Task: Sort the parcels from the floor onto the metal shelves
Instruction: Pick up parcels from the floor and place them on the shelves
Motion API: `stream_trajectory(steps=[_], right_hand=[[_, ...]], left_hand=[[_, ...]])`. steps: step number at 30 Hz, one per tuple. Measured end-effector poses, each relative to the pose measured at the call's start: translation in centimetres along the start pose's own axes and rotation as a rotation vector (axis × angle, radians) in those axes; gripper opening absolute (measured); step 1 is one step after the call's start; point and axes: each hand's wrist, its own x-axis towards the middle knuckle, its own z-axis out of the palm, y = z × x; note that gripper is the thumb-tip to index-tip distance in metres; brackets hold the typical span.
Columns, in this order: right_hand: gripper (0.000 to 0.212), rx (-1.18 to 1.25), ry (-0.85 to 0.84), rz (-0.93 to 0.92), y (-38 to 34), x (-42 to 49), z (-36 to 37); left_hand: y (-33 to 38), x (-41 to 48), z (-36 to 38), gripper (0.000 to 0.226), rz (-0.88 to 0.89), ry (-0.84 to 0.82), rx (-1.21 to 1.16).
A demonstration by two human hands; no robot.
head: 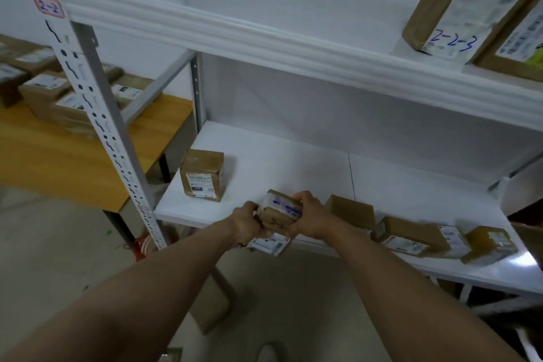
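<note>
A small brown parcel (pixel 280 211) with blue writing on its label is held over the front edge of the lower white shelf (pixel 293 167). My left hand (pixel 248 222) grips its left end and my right hand (pixel 311 216) grips its right end. A white label (pixel 270 241) sticks out just beneath the hands. On the same shelf one taped parcel (pixel 202 175) stands upright at the left, and several brown parcels (pixel 411 233) lie along the front edge to the right. The upper shelf (pixel 264 38) carries parcels (pixel 458 6) at the far right, one marked 2-2-3.
The perforated shelf post (pixel 97 114) tagged 2-2 runs down the left side. Behind it a wooden table (pixel 73 153) carries several labelled parcels (pixel 47 88). Grey floor (pixel 58 250) lies below, with a cardboard box (pixel 210 306) under the shelf front.
</note>
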Motion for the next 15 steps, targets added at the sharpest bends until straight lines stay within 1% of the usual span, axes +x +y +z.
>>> stream_trajectory(steps=[3,6,10,13,15], right_hand=[[0.086,-0.072,0.089,-0.020,1.6,2.5,-2.3],[0.085,-0.162,0.139,-0.010,3.3,5.1,-4.1],[0.089,-0.397,0.192,0.003,5.3,8.6,-5.8],[0.084,-0.513,0.223,-0.027,6.6,11.2,-6.0],[0.080,-0.555,0.216,-0.033,7.5,12.6,-5.8]], left_hand=[[2.5,2.7,1.5,0.071,0.046,0.030,-0.011],[4.1,5.6,2.7,0.064,0.041,0.042,-0.068],[5.6,9.1,4.0,0.049,0.020,0.058,-0.063],[5.9,11.5,4.9,0.052,-0.021,0.051,-0.064],[5.6,12.9,5.5,0.055,-0.056,0.043,-0.085]])
